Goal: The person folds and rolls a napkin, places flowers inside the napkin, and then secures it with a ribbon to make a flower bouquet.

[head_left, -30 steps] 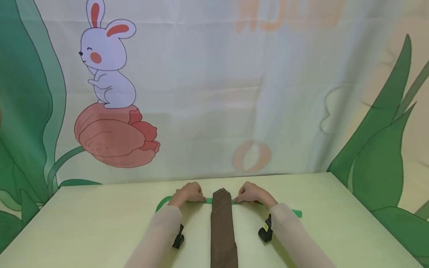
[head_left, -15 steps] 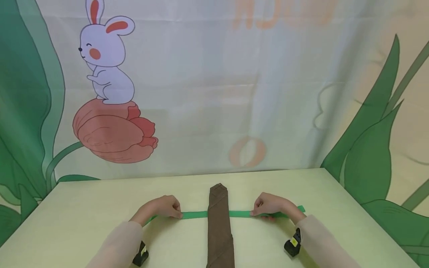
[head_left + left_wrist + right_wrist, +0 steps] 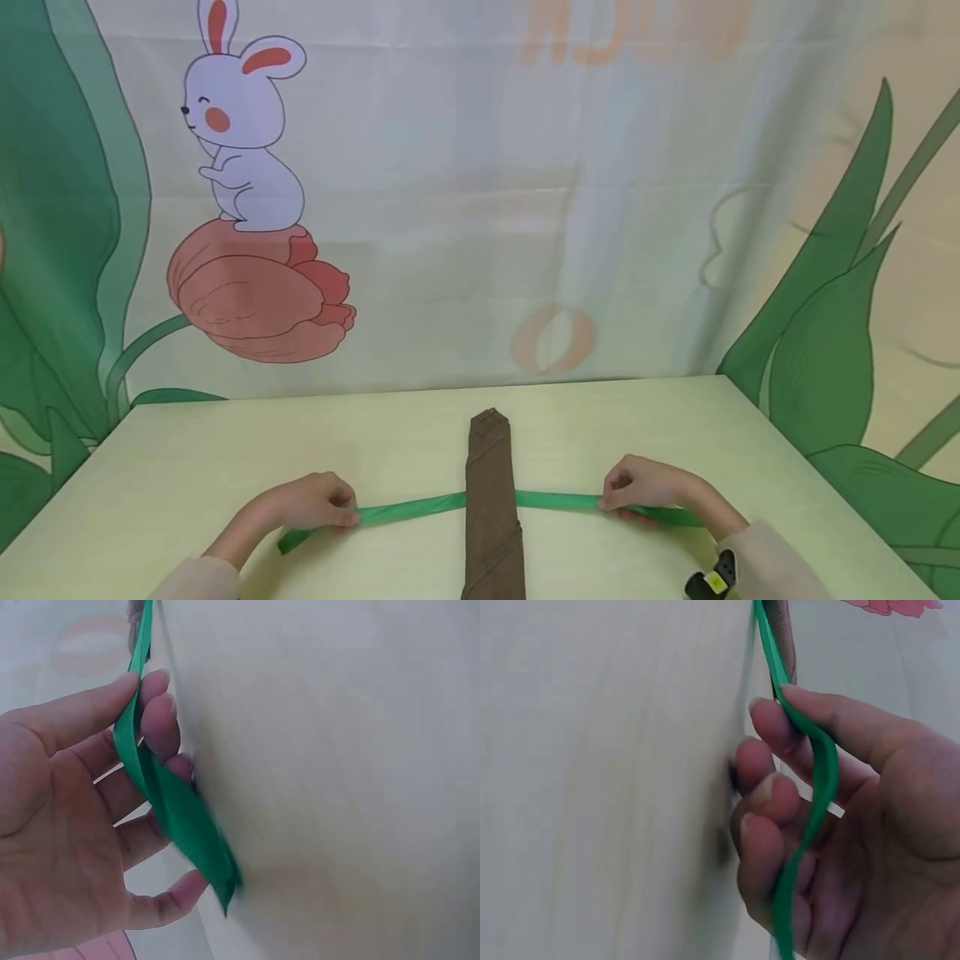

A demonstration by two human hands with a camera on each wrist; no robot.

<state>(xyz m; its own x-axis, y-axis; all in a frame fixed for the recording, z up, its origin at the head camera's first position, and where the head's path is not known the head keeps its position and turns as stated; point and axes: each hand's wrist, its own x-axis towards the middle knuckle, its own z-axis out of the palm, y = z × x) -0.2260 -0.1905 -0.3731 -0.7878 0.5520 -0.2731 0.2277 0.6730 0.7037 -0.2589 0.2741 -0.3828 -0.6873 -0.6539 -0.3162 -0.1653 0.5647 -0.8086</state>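
Note:
A long brown cloth roll (image 3: 491, 508) with diagonal folds and a blunt pointed far end lies lengthwise at the table's middle. Crossing beneath it is a green ribbon (image 3: 557, 500), whose middle the roll hides. On the left side, my left hand (image 3: 313, 502) pinches the ribbon between thumb and fingertips; a short tail (image 3: 187, 821) hangs past the fingers. My right hand (image 3: 648, 485) pinches the opposite stretch likewise, and its tail (image 3: 784, 907) runs down across the palm. Both hands are low over the table, one each side of the roll.
A pale yellow table (image 3: 390, 433) spreads under everything. Behind its far edge hangs a printed curtain (image 3: 427, 250) with a rabbit, a flower and green leaves. A black wrist device (image 3: 712, 579) sits at the right sleeve.
Both hands have moved outward from beside the roll and toward the near side, still pinching the ribbon. Longer stretches of ribbon now show on each side of the roll.

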